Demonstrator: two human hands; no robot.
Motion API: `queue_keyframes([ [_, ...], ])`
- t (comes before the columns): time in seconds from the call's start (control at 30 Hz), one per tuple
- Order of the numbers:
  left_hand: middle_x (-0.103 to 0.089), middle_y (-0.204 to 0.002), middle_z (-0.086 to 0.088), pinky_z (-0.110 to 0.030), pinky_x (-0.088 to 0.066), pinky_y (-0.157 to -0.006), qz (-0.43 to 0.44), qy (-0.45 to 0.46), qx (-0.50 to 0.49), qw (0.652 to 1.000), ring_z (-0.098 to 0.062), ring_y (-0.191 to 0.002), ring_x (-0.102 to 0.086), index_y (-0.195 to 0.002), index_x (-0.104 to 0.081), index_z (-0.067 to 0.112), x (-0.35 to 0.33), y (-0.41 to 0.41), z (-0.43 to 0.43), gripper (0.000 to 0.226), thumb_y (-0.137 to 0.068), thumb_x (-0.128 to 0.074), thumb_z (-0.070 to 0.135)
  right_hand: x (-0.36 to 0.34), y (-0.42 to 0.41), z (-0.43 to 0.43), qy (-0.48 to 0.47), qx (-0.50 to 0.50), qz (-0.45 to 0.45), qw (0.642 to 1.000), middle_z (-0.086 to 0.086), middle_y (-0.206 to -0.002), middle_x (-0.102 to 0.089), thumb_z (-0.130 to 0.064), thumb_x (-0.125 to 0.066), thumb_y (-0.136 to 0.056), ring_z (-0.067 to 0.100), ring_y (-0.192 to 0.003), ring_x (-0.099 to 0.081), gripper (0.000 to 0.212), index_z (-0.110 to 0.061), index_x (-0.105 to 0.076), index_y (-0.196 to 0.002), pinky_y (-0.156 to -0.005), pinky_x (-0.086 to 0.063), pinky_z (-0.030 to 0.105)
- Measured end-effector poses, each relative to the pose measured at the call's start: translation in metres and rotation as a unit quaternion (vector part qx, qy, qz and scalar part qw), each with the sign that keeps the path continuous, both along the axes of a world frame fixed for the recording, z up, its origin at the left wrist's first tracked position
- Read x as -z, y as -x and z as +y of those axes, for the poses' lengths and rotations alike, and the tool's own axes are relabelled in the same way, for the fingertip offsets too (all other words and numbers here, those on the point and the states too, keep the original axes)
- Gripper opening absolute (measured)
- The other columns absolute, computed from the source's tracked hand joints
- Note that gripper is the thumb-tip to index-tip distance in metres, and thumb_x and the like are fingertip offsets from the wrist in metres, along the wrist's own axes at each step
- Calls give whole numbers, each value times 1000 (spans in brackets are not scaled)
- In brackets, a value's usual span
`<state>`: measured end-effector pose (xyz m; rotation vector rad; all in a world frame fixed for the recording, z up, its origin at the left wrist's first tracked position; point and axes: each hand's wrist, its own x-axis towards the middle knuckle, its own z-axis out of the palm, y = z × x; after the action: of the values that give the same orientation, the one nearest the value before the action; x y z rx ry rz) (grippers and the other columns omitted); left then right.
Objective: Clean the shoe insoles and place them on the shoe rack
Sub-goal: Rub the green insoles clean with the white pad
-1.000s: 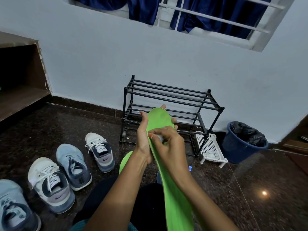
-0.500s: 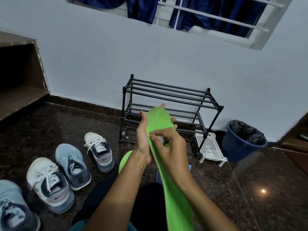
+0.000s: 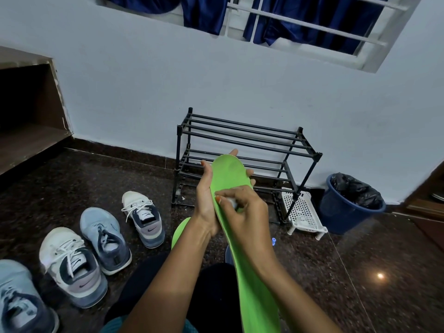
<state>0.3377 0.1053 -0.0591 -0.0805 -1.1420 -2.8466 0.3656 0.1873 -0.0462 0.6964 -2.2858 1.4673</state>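
Observation:
A long bright green insole (image 3: 229,175) is held up in front of me, toe end pointing away. My left hand (image 3: 206,203) cradles its forward part from below and the left. My right hand (image 3: 245,212) lies on top of it, fingers pinched on a small white wad (image 3: 231,201) pressed against the insole. A second green insole (image 3: 179,233) lies on the floor, mostly hidden under my left forearm. The black two-tier shoe rack (image 3: 242,138) stands against the wall just beyond, with nothing on its bars.
Several sneakers (image 3: 101,239) sit on the dark granite floor at the left. A white perforated basket (image 3: 304,213) lies beside the rack, and a blue bin (image 3: 348,212) with a black liner stands to the right. A small blue object (image 3: 274,241) rests on the floor.
My right hand has shifted slightly along the insole with the white wad. The insole and my left hand stay in about the same place.

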Motion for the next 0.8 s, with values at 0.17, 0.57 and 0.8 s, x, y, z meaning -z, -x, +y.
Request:
queue_keyframes([
  [0.17,-71,-99,-13,-34,-58,-73,12,11,-2,1000,-24,-91,-68,-133,-51,20,2,1,1,67,-95,-12,59,-8,17,5,-4,30,5,1000,-3,-80,-52,0,-64,-81,-19,-82,-47,11,-6,-71,-86,-80,-34,1],
  [0.57,-66,-96,-14,-38,-48,-81,6,-39,6,999,-26,-89,-59,-129,-56,26,-1,1,0,68,-92,-15,66,2,2,-1,-4,4,18,1000,-3,-78,-60,3,-64,-79,-9,-79,-53,13,-8,-72,-82,-69,-36,2],
  [0.8,-69,-103,-16,-34,-57,-72,25,15,-5,1000,-24,-91,-69,-134,-51,21,2,0,0,68,-95,-11,60,-7,22,9,1,50,28,998,-5,-85,-51,4,-61,-83,-16,-90,-43,11,-1,-69,-90,-80,-30,-3],
])
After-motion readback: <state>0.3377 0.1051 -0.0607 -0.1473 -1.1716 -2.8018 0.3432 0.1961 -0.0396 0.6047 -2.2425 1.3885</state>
